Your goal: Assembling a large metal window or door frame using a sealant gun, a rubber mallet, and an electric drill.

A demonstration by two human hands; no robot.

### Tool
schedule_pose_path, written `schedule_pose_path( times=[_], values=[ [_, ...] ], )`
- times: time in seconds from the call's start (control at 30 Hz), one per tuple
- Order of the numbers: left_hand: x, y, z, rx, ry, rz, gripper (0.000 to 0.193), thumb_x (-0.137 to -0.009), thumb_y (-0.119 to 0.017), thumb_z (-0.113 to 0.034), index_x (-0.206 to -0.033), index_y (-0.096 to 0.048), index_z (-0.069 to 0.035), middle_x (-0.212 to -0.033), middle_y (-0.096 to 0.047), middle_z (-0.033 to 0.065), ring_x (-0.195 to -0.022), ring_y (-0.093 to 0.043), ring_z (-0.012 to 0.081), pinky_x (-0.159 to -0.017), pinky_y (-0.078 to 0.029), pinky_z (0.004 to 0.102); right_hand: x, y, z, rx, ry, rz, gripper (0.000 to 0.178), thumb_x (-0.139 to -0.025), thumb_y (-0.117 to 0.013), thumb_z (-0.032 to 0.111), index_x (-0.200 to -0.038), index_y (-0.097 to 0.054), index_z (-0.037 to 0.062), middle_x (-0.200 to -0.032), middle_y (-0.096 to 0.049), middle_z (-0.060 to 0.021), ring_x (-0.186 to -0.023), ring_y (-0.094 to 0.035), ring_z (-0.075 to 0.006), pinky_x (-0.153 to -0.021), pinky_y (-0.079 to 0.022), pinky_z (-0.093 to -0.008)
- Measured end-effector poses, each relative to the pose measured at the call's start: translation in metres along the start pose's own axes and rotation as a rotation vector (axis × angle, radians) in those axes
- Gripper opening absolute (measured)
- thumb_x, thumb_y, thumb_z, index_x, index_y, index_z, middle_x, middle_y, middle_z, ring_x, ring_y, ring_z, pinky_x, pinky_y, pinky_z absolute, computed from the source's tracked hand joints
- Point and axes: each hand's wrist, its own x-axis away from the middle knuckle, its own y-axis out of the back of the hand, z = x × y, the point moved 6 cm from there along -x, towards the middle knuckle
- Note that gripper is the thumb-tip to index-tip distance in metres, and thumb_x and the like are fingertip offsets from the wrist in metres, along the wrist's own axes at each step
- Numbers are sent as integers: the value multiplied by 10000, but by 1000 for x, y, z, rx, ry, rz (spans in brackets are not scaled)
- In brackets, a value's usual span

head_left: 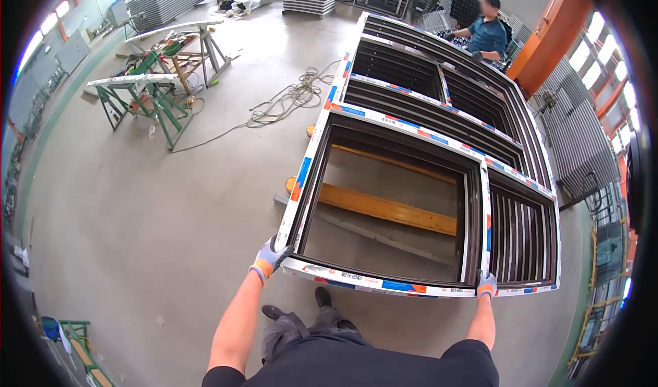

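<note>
Two gloved hands gripped the near edge of a large window frame, which lay flat on top of a stack of similar frames. The left hand was closed around the near left corner, where the long side rail met the near rail. The right hand was closed on the near rail further right, just below the upright bar that divided the large open panel from the narrow slatted panel. Both hands held the frame; neither was open.

The frame's long axis ran away from the person, from the near rail toward a co-worker who stood at the far end. The frame therefore lay directly ahead of both hands, with the left hand at its outer corner and the right hand set inward from the right corner. Both arms reached about equally far.

A yellow wooden beam showed through the open panel, lying crosswise below the frame. On the concrete floor to the left, well apart, stood green trestles and a loose coil of cable.
</note>
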Motion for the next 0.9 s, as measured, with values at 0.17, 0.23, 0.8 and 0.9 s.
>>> schedule_pose_path(
  times=[0.17, 0.23, 0.8, 0.9],
  values=[
    [-9, 28, -1, -26, -29, -138, 633, -743, -778, -343, -1238, -557, -16, -1081, -673, 158, -998, -647, 265, -870, -499, 332, -11, -38, 4, 96, 99, 29, 448, -850, -648, 448, -1032, -657, 40, -952, -674, -196, -907, -638, -378, -787, -486, -437],
    [-2, 59, 16, -363, 78, -339, 676, -719, -774, -375, -1249, -549, -20, -1110, -658, 194, -1027, -638, 305, -888, -497, 357, -13, -72, 34, 192, 127, 138, 546, -850, -628, 452, -1243, -580, 75, -1195, -620, -169, -1114, -583, -325, -953, -457, -395],
    [-95, 262, 69, 1611, -182, -110, 651, -803, -706, -482, -1313, -491, -138, -1125, -638, 113, -1023, -613, 278, -940, -487, 463, 193, -45, 311, -223, 291, 6, 373, -799, -710, 349, -929, -688, 0, -824, -677, -209, -783, -642, -392, -705, -477, -464],
    [-107, 314, 66, 1571, -84, -375, 484, -790, -770, -351, -1153, -534, -135, -1007, -645, 122, -959, -629, 285, -854, -530, 437, 254, -30, 413, -174, 361, -48, 358, -779, -720, 332, -884, -672, -7, -825, -658, -233, -801, -623, -421, -717, -467, -482]
  ],
)
